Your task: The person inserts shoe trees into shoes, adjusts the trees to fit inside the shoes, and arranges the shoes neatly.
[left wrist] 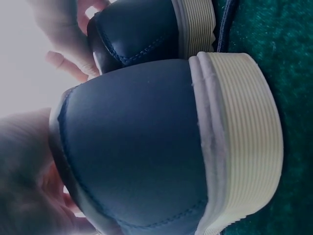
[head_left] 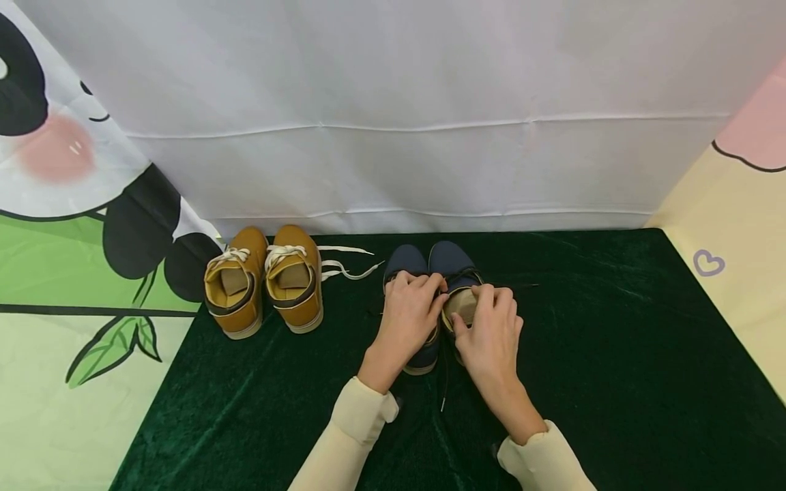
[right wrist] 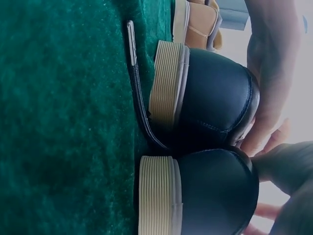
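Observation:
Two navy shoes stand side by side, toes toward the back wall. My left hand grips the left navy shoe at its opening, fingers bent over the collar. On the right navy shoe, my right hand holds the collar, its thumb by the inner rim and its fingers along the outer side. The left wrist view shows the left shoe's navy heel and ribbed cream sole close up. A dark lace with a metal tip trails between the heels. The hands hide much of both openings.
A pair of tan shoes with white laces stands to the left on the dark green cloth. Behind hangs a white sheet. Printed cartoon fabric borders the left side, and a cream panel the right.

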Action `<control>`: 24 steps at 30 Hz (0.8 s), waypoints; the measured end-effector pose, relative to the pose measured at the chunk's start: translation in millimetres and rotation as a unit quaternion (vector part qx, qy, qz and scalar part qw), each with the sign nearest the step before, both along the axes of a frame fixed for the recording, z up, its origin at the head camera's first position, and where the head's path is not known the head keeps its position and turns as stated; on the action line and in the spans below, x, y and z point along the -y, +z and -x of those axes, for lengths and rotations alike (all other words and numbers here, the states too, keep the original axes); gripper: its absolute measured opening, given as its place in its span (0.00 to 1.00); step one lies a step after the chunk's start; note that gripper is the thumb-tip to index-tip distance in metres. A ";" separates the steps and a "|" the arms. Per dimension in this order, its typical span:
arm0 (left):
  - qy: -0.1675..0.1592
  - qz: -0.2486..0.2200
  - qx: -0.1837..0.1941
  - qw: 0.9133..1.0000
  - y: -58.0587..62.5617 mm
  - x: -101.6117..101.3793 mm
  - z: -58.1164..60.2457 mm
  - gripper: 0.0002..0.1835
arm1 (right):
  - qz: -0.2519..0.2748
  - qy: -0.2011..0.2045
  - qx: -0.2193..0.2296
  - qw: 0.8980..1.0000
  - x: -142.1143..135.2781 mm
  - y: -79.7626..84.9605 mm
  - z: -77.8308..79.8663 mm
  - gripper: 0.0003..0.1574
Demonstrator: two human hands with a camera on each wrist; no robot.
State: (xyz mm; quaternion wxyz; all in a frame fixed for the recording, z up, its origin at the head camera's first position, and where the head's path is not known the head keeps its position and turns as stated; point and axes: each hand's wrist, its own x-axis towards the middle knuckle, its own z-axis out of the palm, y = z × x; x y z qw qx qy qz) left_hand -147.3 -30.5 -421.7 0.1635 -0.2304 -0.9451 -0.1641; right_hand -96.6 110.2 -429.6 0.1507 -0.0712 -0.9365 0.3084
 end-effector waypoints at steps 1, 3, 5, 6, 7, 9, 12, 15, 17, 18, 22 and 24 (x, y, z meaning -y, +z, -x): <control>0.000 0.000 0.002 1.000 0.0 0.1 0.0 0.05 | 0.000 0.000 0.001 1.000 -0.3 0.2 0.1 0.36; 0.000 -0.001 0.006 1.000 0.2 0.2 -0.1 0.05 | 0.003 0.003 0.001 1.000 -1.6 0.1 0.2 0.38; -0.002 -0.002 0.009 1.000 0.6 0.4 -0.2 0.05 | 0.009 0.009 0.001 1.000 -4.0 -0.1 0.0 0.39; -0.004 -0.003 0.011 1.000 0.9 0.6 -0.3 0.06 | 0.014 0.014 0.000 1.000 -5.5 -0.3 -0.2 0.40; -0.005 -0.004 0.013 1.000 1.3 0.8 -0.3 0.06 | 0.019 0.020 0.000 1.000 -7.2 -0.5 -0.7 0.40; -0.009 -0.004 0.016 1.000 2.1 1.2 -0.6 0.06 | 0.035 0.034 -0.002 0.999 -11.6 -0.8 -1.6 0.40; -0.014 -0.001 0.022 1.000 3.4 2.1 -1.3 0.08 | 0.061 0.058 -0.004 0.996 -19.4 -0.7 -3.1 0.37; -0.013 0.016 0.033 0.999 4.6 2.9 -1.8 0.11 | 0.079 0.069 0.002 0.994 -26.8 0.0 -4.1 0.34; -0.013 0.028 0.042 0.999 5.6 3.3 -2.1 0.15 | 0.083 0.069 0.010 0.994 -30.6 0.2 -3.9 0.34; -0.012 0.035 0.046 0.998 6.2 3.4 -2.3 0.16 | 0.084 0.068 0.015 0.994 -32.1 0.1 -3.4 0.34; -0.014 0.051 0.056 0.997 8.2 2.8 -3.2 0.21 | 0.082 0.067 0.033 0.994 -35.9 -0.5 0.0 0.36; -0.012 0.059 0.060 0.996 9.0 2.3 -3.4 0.22 | 0.080 0.070 0.041 0.994 -36.8 -0.6 1.6 0.38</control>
